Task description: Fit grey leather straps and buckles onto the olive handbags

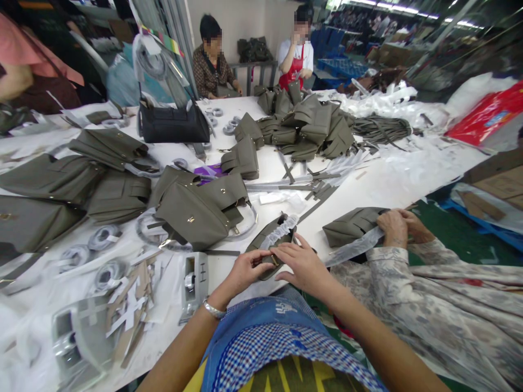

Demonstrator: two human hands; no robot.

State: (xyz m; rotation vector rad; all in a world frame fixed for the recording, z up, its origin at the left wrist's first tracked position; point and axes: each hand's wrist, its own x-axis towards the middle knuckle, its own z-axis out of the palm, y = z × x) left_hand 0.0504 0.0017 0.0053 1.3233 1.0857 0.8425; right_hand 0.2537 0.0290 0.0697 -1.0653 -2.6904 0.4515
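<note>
An olive-green bag [261, 235] lies at the table's front edge, just before my body, with a crinkled clear plastic strip [280, 231] across it. My left hand [250, 269] pinches the bag's near edge between thumb and fingers, beside a small gold metal part. On the right side of the same bag rests my right hand [301, 264], its fingers spread a little and reaching over the edge. The fingertips of both hands nearly meet. What lies under my right fingers is hidden.
Olive bags [196, 212] lie left, with a tape dispenser [195, 280] and cardboard scraps [133, 305] nearer. At right, a person's hands [394, 226] hold another bag [351, 226]. A bag pile [314, 125] and black bag [174, 122] stand farther back. Two people sit across the table.
</note>
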